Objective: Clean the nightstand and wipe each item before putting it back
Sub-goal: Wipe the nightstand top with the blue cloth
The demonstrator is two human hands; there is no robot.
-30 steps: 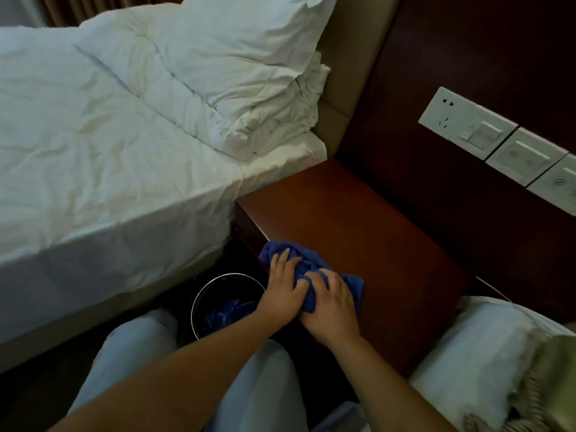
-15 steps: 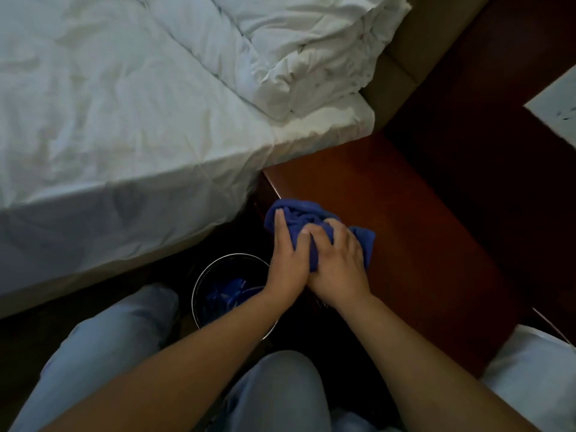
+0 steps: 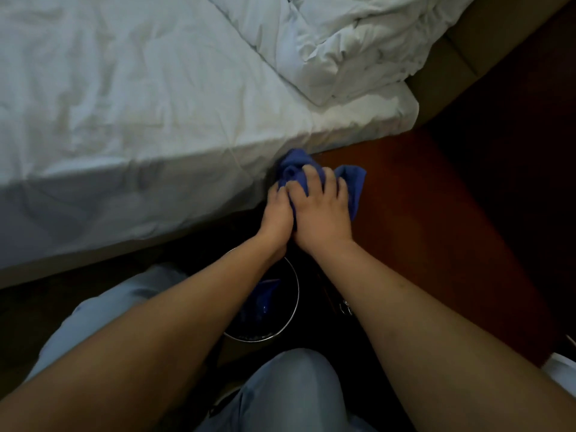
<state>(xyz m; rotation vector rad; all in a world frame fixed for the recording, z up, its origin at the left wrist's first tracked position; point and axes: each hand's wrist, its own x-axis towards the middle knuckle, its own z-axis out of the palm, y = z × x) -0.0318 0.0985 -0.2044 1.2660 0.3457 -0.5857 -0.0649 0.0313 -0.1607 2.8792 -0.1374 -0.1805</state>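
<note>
A wide bed (image 3: 131, 113) draped in a creased white cotton sheet fills the upper left, its side hanging down in soft folds, and a rumpled white duvet (image 3: 352, 48) is heaped at its head against a padded tan headboard (image 3: 461, 57). To the right stands the dark reddish-brown polished wooden nightstand (image 3: 436, 219), whose smooth flat worktop meets the mattress edge. Pale blue denim-clad legs (image 3: 290, 391) show at the bottom. Below the forearms sits a round metal-rimmed waste bin (image 3: 291, 310) with a crinkled blue liner inside. The bunched blue microfibre cloth (image 3: 353, 185) lies on the worktop's near left corner, touching the hanging sheet. The right hand (image 3: 321, 213) presses down on it with spread, slightly bent fingers; the left hand (image 3: 277, 216) lies tight beside it, fingers curled around the cloth's left edge
</note>
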